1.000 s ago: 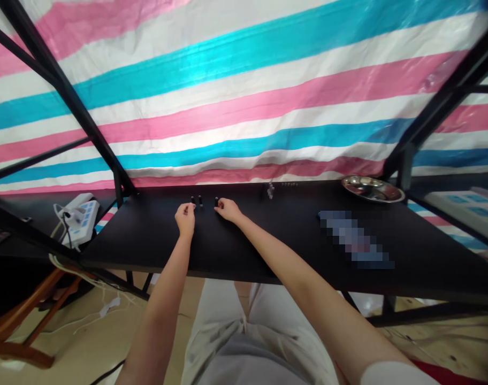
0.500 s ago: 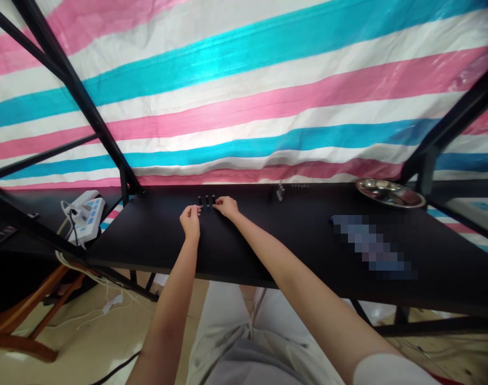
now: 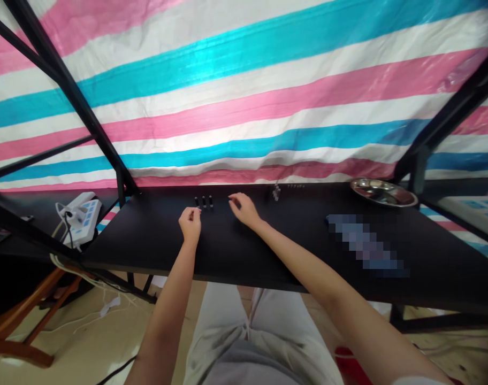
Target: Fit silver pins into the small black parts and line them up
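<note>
Three small dark cylinders (image 3: 203, 202) stand upright in a tight row near the back of the black table (image 3: 155, 240). My left hand (image 3: 190, 223) rests on the table just in front of them, its fingers curled in; whether it holds anything is hidden. My right hand (image 3: 244, 209) hovers to the right of the row, apart from it, with fingers loosely spread and nothing in them. Further right along the back edge lies a small clear piece (image 3: 275, 192) beside a line of tiny dark parts (image 3: 296, 186).
A shiny metal dish (image 3: 382, 192) sits at the table's back right. A blurred patch (image 3: 364, 246) lies on the right half. A white power strip (image 3: 83, 214) with cables is at left. Black frame bars (image 3: 67, 91) rise on both sides; a striped tarp hangs behind.
My right hand set the third cylinder beside the other two, let go and moved right, away from the row. My left hand stayed almost still.
</note>
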`<action>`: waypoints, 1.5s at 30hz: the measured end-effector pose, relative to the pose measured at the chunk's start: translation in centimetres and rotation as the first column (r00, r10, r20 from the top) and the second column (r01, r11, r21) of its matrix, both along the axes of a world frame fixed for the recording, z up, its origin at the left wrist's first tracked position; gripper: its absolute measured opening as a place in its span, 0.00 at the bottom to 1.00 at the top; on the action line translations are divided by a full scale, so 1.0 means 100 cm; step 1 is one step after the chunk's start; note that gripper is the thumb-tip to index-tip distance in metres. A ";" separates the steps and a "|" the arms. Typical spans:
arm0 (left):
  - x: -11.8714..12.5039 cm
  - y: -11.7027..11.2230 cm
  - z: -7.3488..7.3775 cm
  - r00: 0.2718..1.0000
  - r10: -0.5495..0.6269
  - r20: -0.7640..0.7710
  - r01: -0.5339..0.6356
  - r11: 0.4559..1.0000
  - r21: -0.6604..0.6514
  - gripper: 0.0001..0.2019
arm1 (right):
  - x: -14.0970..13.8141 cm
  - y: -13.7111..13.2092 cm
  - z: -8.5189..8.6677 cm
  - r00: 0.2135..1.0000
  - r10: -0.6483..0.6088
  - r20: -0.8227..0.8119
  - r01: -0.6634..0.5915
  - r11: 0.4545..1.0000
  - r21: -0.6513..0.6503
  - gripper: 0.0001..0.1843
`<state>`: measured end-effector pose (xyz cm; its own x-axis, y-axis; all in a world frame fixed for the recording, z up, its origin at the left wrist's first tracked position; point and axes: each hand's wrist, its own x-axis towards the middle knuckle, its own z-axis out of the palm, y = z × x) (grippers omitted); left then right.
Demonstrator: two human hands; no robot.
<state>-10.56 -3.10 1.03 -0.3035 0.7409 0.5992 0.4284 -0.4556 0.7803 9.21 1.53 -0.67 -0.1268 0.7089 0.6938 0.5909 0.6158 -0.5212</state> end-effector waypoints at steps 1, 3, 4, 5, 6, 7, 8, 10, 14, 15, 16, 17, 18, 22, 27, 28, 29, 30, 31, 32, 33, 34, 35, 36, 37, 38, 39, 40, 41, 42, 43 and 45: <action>0.007 -0.004 0.002 0.995 -0.023 -0.096 0.028 0.999 0.043 0.10 | 0.015 -0.004 0.002 0.996 -0.063 -0.066 0.066 0.997 0.040 0.09; 0.027 -0.010 0.008 0.956 -0.116 -0.271 0.145 0.985 0.089 0.10 | 0.047 -0.007 0.005 0.951 -0.217 -0.220 0.236 0.969 0.066 0.08; 0.040 -0.012 0.011 0.921 -0.181 -0.344 0.224 0.971 0.089 0.09 | 0.062 -0.007 0.006 0.916 -0.285 -0.281 0.313 0.948 0.059 0.08; 0.055 -0.014 0.013 0.876 -0.246 -0.414 0.300 0.952 0.068 0.09 | 0.076 -0.007 0.006 0.870 -0.358 -0.339 0.395 0.917 0.044 0.09; 0.071 -0.014 0.016 0.838 -0.289 -0.463 0.344 0.938 0.038 0.08 | 0.088 -0.006 0.006 0.813 -0.441 -0.380 0.480 0.877 0.011 0.09; 0.087 -0.012 0.017 0.801 -0.325 -0.503 0.371 0.929 -0.009 0.09 | 0.099 -0.004 0.005 0.751 -0.529 -0.396 0.561 0.827 -0.041 0.10; 0.103 -0.010 0.018 0.771 -0.349 -0.532 0.376 0.925 -0.062 0.10 | 0.107 -0.003 0.004 0.693 -0.612 -0.381 0.624 0.774 -0.108 0.11; 0.132 0.000 0.018 0.712 -0.380 -0.591 0.336 0.923 -0.188 0.18 | 0.119 -0.002 0.000 0.625 -0.734 -0.264 0.685 0.678 -0.264 0.13; 0.171 0.024 0.011 0.588 -0.382 -0.713 0.177 0.921 -0.348 0.28 | 0.125 -0.002 -0.009 0.660 -0.749 0.057 0.685 0.569 -0.454 0.17; 0.177 0.029 0.009 0.565 -0.382 -0.732 0.146 0.919 -0.366 0.29 | 0.124 -0.002 -0.011 0.676 -0.729 0.113 0.683 0.561 -0.467 0.18; 0.182 0.034 0.007 0.549 -0.381 -0.744 0.117 0.917 -0.382 0.29 | 0.124 -0.002 -0.012 0.688 -0.709 0.155 0.682 0.559 -0.473 0.18; 0.186 0.038 0.006 0.537 -0.379 -0.753 0.091 0.914 -0.395 0.29 | 0.125 -0.001 -0.013 0.697 -0.693 0.187 0.681 0.556 -0.476 0.18; 0.189 0.042 0.004 0.528 -0.379 -0.760 0.071 0.912 -0.405 0.29 | 0.125 0.000 -0.014 0.702 -0.681 0.208 0.681 0.555 -0.477 0.18; 0.199 0.051 0.000 0.498 -0.380 -0.779 0.068 0.913 -0.402 0.27 | 0.129 0.005 -0.018 0.731 -0.645 0.220 0.659 0.587 -0.469 0.16; 0.206 0.057 -0.004 0.513 -0.323 -0.795 0.100 0.943 -0.318 0.20 | 0.134 0.009 -0.024 0.751 -0.634 0.183 0.640 0.633 -0.435 0.13; 0.206 0.058 -0.004 0.525 -0.303 -0.795 0.107 0.951 -0.291 0.18 | 0.134 0.010 -0.024 0.751 -0.635 0.180 0.640 0.634 -0.435 0.13; 0.206 0.059 -0.005 0.538 -0.289 -0.792 0.113 0.956 -0.271 0.16 | 0.134 0.011 -0.025 0.751 -0.635 0.179 0.639 0.632 -0.439 0.13; 0.205 0.059 -0.004 0.549 -0.282 -0.787 0.118 0.958 -0.262 0.14 | 0.133 0.011 -0.025 0.751 -0.635 0.181 0.638 0.629 -0.444 0.13; 0.203 0.059 -0.004 0.560 -0.284 -0.778 0.122 0.957 -0.262 0.12 | 0.133 0.011 -0.025 0.752 -0.634 0.182 0.637 0.628 -0.447 0.13; 0.200 0.059 -0.003 0.574 -0.290 -0.766 0.124 0.955 -0.268 0.10 | 0.133 0.012 -0.025 0.752 -0.635 0.179 0.637 0.629 -0.444 0.13; 0.197 0.059 -0.003 0.592 -0.296 -0.749 0.128 0.953 -0.275 0.09 | 0.133 0.012 -0.026 0.751 -0.637 0.172 0.638 0.633 -0.439 0.12; 0.192 0.058 -0.002 0.615 -0.300 -0.730 0.136 0.951 -0.276 0.09 | 0.132 0.013 -0.026 0.750 -0.641 0.166 0.639 0.636 -0.431 0.12; 0.187 0.057 -0.001 0.641 -0.298 -0.707 0.148 0.952 -0.267 0.08 | 0.132 0.013 -0.026 0.746 -0.646 0.162 0.643 0.637 -0.425 0.11; 0.180 0.056 0.000 0.671 -0.293 -0.682 0.162 0.955 -0.250 0.08 | 0.132 0.014 -0.027 0.742 -0.650 0.164 0.649 0.634 -0.421 0.11; 0.173 0.053 0.001 0.701 -0.286 -0.654 0.177 0.957 -0.229 0.07 | 0.132 0.015 -0.027 0.737 -0.655 0.170 0.655 0.627 -0.422 0.11; 0.165 0.051 0.001 0.732 -0.278 -0.622 0.190 0.960 -0.206 0.07 | 0.132 0.016 -0.028 0.731 -0.659 0.177 0.660 0.618 -0.427 0.11; 0.157 0.048 0.001 0.764 -0.273 -0.584 0.199 0.962 -0.188 0.07 | 0.132 0.017 -0.028 0.728 -0.661 0.182 0.663 0.611 -0.433 0.11; 0.149 0.045 0.000 0.795 -0.271 -0.543 0.208 0.962 -0.176 0.07 | 0.132 0.018 -0.029 0.724 -0.665 0.180 0.665 0.606 -0.437 0.10; 0.142 0.042 -0.001 0.821 -0.273 -0.501 0.217 0.962 -0.167 0.07 | 0.132 0.018 -0.029 0.723 -0.669 0.171 0.664 0.605 -0.439 0.10; 0.135 0.038 -0.002 0.841 -0.281 -0.462 0.231 0.959 -0.162 0.07 | 0.132 0.019 -0.029 0.722 -0.674 0.157 0.663 0.608 -0.438 0.10; 0.129 0.035 -0.004 0.857 -0.288 -0.427 0.244 0.957 -0.157 0.07 | 0.132 0.019 -0.029 0.721 -0.678 0.144 0.662 0.612 -0.432 0.09; 0.120 0.029 -0.007 0.883 -0.296 -0.365 0.261 0.955 -0.143 0.06 | 0.131 0.019 -0.028 0.718 -0.682 0.136 0.665 0.616 -0.423 0.09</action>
